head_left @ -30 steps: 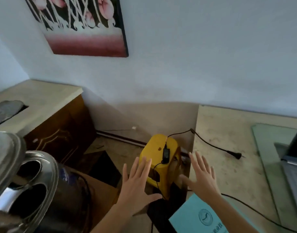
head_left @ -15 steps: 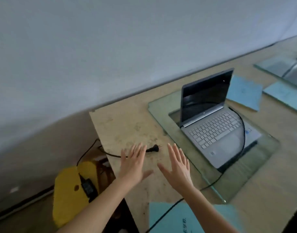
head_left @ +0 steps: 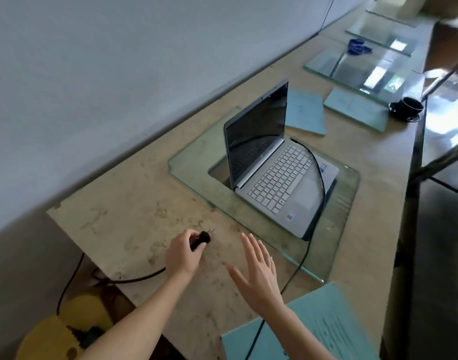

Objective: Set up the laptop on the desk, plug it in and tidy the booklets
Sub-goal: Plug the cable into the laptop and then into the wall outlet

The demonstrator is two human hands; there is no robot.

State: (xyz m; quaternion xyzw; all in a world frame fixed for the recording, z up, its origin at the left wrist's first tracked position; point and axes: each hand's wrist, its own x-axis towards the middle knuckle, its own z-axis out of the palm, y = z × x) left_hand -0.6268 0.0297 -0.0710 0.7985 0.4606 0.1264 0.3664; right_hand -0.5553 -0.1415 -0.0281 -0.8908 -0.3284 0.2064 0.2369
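Plug (head_left: 202, 239) clenched in left hand (head_left: 182, 255) fingers; right hand (head_left: 256, 275) splayed, empty, beside.

Bare desk (head_left: 134, 219) left of laptop (head_left: 279, 178)

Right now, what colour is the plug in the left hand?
Black; the plug, gripped by the left hand, shows best in the head view.

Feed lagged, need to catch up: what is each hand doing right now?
Left hand: closed on the plug.
Right hand: open, holding nothing, above the desk.
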